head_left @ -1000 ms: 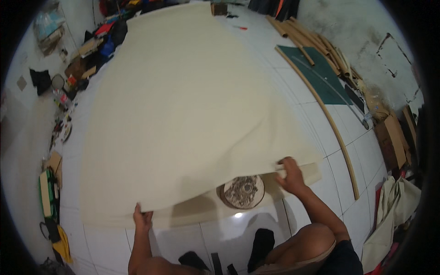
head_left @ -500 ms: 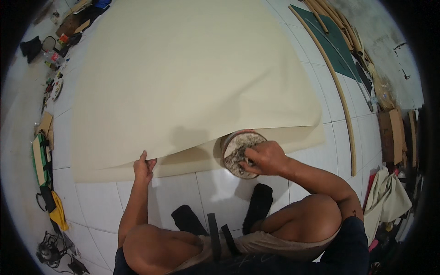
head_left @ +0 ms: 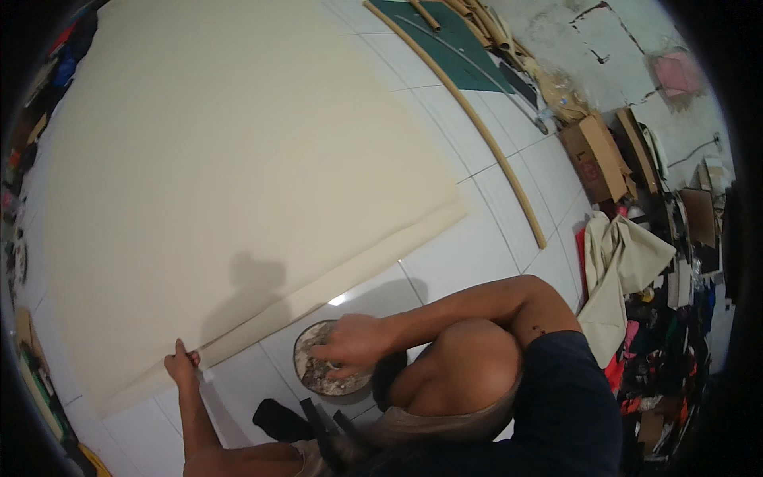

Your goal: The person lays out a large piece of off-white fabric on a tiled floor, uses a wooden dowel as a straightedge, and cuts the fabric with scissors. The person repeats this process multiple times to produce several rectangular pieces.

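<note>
1. Standing at the right edge of the white tiled floor (head_left: 485, 254), a brown cardboard box (head_left: 592, 159) leans open beside flat cardboard pieces and a heap of pale cloth (head_left: 628, 262); a red mark shows on the box's side, too small to make out.
2. Higher up, a pink square patch (head_left: 675, 71) sits on the grey wall, and a green cutting mat (head_left: 453, 40) lies on the floor beside a long curved wooden strip (head_left: 493, 151).
3. A large cream sheet (head_left: 238, 159) covers most of the floor, its near edge doubled over a lower layer that sticks out along the bottom.
4. The left hand (head_left: 184, 367) pinches that near edge at its lower left corner, fingers closed on the sheet and a small white bit showing just beside them.
5. The right hand (head_left: 354, 343) rests on a round, grimy shallow tin (head_left: 326, 370) that stands on the tiles just below the sheet's edge; its fingers curl down into the tin, but whether they grip anything inside I cannot tell.
6. The person squats, a bare knee just right of the tin and dark sandals below it.
7. Compared with half a second ago, the right hand was already at the tin and is there yet, the left hand keeps its pinch on the edge, and the view has swung left so the sheet's corner and the clutter on the right show more.
</note>
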Tool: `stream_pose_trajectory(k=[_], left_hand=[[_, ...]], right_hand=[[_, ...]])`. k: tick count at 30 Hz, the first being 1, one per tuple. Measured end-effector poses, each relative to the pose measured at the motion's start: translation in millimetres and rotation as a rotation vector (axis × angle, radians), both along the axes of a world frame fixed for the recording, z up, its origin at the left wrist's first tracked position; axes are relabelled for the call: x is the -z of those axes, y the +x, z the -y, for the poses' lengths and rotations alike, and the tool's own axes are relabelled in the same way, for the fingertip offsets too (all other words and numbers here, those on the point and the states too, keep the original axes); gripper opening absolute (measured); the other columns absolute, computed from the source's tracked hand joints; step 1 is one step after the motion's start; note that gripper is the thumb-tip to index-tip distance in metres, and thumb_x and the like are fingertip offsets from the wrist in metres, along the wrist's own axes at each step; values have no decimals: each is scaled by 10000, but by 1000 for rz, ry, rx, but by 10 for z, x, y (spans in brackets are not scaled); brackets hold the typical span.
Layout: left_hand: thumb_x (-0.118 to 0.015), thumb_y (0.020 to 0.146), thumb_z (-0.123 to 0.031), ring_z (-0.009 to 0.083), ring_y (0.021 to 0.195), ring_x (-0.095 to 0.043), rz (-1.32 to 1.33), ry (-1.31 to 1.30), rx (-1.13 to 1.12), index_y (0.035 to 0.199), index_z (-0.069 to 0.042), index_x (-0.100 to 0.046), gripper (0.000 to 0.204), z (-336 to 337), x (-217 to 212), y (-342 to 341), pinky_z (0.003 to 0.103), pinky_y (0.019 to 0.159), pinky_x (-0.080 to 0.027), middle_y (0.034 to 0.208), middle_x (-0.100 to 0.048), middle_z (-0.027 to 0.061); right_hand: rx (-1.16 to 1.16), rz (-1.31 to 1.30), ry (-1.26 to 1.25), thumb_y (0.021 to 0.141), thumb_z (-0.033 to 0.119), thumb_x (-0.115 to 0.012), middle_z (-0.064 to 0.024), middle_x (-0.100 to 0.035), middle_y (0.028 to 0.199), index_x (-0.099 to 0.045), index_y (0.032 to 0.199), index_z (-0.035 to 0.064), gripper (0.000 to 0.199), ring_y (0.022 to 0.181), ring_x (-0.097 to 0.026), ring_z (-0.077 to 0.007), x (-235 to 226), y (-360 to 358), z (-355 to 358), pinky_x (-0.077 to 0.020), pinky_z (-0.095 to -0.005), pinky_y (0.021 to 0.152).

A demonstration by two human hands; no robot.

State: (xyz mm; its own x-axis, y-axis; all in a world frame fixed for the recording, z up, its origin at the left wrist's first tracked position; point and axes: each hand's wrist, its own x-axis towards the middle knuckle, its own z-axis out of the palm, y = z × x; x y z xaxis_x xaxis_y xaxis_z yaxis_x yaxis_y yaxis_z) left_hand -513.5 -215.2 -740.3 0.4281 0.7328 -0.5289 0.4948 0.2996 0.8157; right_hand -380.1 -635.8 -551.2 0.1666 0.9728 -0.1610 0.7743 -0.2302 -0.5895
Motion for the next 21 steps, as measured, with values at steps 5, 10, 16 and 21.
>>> stream_pose_trajectory(k=[5, 10, 16, 21], left_hand=[[-628, 940, -282, 172, 428, -496, -122, 94, 70, 813, -10, -359, 403, 2, -142, 27, 295, 370, -380, 585, -525, 125], [-631, 936, -300, 169, 418, -479, -158, 127, 76, 845, -24, -348, 406, -69, -115, -155, 299, 374, -383, 574, -514, 107], [-636, 925, -312, 170, 488, -503, -192, 141, 2, 881, -32, -362, 394, 52, -138, -321, 301, 435, -421, 641, -513, 91], [-643, 933, -293, 149, 513, -489, -98, 174, -10, 837, -44, -350, 396, 116, -269, -464, 298, 462, -443, 674, -526, 99]], right_hand=[[71, -500, -6, 757, 534, -747, -166, -634, 764, -585, 918, 28, 554, 738, -642, -305, 6, 215, -9, -497, -413, 619], [475, -640, -8, 756, 516, -782, -82, -614, 728, -588, 782, 39, 516, 686, -597, -187, 141, 692, 281, -463, -330, 589], [1343, -446, 201, 883, 367, -686, -115, -650, 765, -590, 807, 27, 361, 724, -613, -222, 993, 1117, 1278, -498, -363, 675], [2029, 111, 292, 918, 265, -599, -152, -662, 875, -589, 1040, 57, 242, 820, -649, -288, 1629, 1392, 2617, -499, -406, 755]])
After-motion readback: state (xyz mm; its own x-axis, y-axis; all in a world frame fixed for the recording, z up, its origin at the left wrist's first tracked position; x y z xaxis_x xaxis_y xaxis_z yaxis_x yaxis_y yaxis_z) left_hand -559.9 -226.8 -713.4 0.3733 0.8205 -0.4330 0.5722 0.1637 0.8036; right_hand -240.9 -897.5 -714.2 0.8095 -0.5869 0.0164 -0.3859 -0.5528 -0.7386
